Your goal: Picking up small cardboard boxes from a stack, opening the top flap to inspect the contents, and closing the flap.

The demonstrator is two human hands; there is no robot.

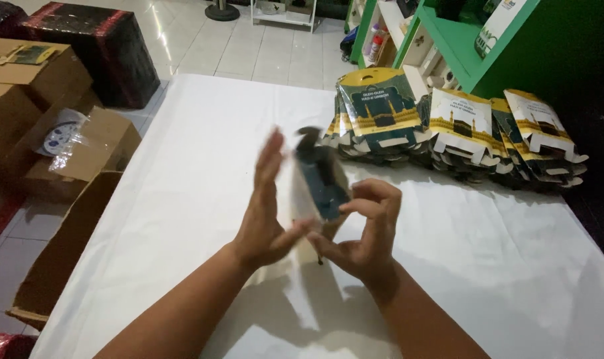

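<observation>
Head view shows the left hand (265, 213), fingers straight and together, bracing a blurred carton (318, 183); the right hand (365, 229) pinches its lower edge, steadying it above the white table (182, 166).

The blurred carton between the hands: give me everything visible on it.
The carton is a small flat-sided box blank, apparently thin printed card, dark teal on the face that shows with a pale edge and a dark tab at the top. It is motion-blurred, so print and folds cannot be made out. It stands roughly upright, tilted, above the white table. The left hand presses a flat palm against its left side; the right hand curls its fingers around its lower right edge.
</observation>
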